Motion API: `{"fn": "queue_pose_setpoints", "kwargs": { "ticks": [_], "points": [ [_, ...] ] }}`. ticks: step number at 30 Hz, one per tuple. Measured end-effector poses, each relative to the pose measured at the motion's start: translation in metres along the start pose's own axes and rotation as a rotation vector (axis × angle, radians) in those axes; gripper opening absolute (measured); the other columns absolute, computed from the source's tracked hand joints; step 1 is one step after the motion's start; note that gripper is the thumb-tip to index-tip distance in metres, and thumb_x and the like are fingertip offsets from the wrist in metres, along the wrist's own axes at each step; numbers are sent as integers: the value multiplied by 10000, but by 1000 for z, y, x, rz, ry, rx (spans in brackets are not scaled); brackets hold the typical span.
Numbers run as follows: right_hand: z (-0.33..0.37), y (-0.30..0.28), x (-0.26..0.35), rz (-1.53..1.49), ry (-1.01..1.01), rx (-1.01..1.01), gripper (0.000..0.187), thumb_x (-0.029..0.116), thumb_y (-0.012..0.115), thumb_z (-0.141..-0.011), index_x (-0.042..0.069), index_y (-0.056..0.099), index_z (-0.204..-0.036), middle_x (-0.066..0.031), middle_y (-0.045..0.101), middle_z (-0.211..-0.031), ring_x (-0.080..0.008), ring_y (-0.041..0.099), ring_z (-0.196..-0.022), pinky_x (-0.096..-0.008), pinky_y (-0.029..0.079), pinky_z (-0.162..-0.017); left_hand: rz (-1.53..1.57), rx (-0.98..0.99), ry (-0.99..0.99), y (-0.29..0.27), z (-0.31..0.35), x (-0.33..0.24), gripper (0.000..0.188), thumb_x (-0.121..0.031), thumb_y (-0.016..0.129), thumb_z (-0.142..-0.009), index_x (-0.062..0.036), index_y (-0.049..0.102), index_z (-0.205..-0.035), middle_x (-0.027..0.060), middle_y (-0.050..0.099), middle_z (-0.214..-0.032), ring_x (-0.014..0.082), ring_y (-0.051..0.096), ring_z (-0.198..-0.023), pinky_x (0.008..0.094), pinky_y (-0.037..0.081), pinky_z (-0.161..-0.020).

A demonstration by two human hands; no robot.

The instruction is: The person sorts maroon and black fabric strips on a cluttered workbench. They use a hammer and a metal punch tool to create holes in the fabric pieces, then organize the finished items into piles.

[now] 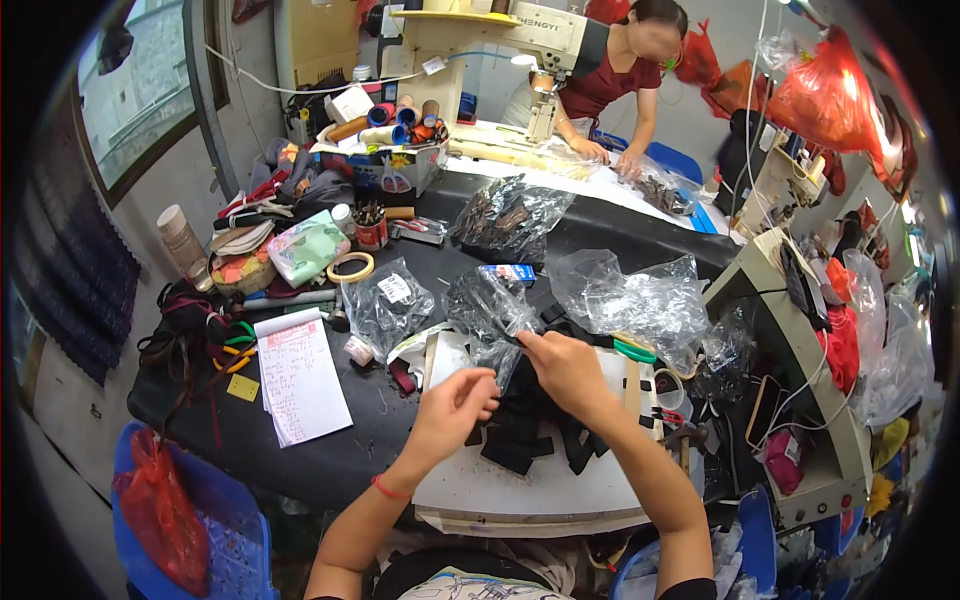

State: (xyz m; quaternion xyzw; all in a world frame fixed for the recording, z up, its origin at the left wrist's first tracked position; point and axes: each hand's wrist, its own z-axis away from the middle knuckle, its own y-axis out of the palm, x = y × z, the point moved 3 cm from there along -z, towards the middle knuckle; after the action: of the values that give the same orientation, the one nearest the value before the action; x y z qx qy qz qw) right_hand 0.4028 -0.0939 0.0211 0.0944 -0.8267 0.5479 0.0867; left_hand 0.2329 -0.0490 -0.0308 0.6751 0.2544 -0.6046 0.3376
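A clear plastic bag [487,305] with dark contents hangs crumpled over the work board [540,497]. My right hand [570,372] pinches its edge between thumb and fingers. Beside the bag's lower end, my left hand [455,408] is closed, its fingers curled inward; anything inside them is hidden. Beneath both hands lie black fabric strips [512,448] in a loose heap on the pale board. A second clear bag [390,300], bearing a white label, rests to the left of the held one.
Left on the black table are a written notepad [305,375], a tape roll [350,267] and orange-handled pliers [236,358]. Green-handled scissors [634,348] and a hammer [684,440] lie right. Farther back, a person [630,90] works beside a sewing machine [545,70].
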Motion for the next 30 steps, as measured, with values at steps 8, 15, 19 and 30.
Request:
{"fn": "queue_pose_setpoints", "kwargs": {
  "ticks": [8, 15, 19, 30],
  "points": [
    [9, 7, 14, -12, -298, -338, 349, 0, 563, -777, -27, 575, -1125, -136, 610, -944, -258, 615, -828, -334, 495, -730, -45, -50, -118, -6, -52, 6, 306, -301, 515, -960, -11, 601, -915, 58, 645, -700, 78, 602, -602, 202, 446, -497],
    [31, -22, 40, -649, 210, -138, 165, 50, 629, -851, -7, 653, -1004, -118, 649, -886, -175, 637, -774, -272, 498, -672, -359, -274, 165, 4, 23, -27, 257, -206, 488, -964, 16, 588, -884, 94, 641, -647, 129, 633, -573, 263, 483, -518],
    [58, -12, 54, -702, 181, -104, 141, 38, 719, -783, 13, 675, -914, -73, 642, -819, -121, 611, -660, -239, 487, -592, -329, -286, 173, 17, 50, -23, 254, -184, 478, -969, 30, 579, -877, 86, 622, -626, 135, 633, -561, 265, 490, -518],
    [124, -11, 67, -557, -39, -132, 326, 26, 748, -718, -12, 616, -1014, -124, 621, -898, -267, 606, -759, -332, 511, -667, -29, -68, -228, 27, 85, 10, 321, -247, 450, -987, 15, 576, -851, 63, 605, -595, 82, 574, -494, 212, 453, -432]
  ]
}}
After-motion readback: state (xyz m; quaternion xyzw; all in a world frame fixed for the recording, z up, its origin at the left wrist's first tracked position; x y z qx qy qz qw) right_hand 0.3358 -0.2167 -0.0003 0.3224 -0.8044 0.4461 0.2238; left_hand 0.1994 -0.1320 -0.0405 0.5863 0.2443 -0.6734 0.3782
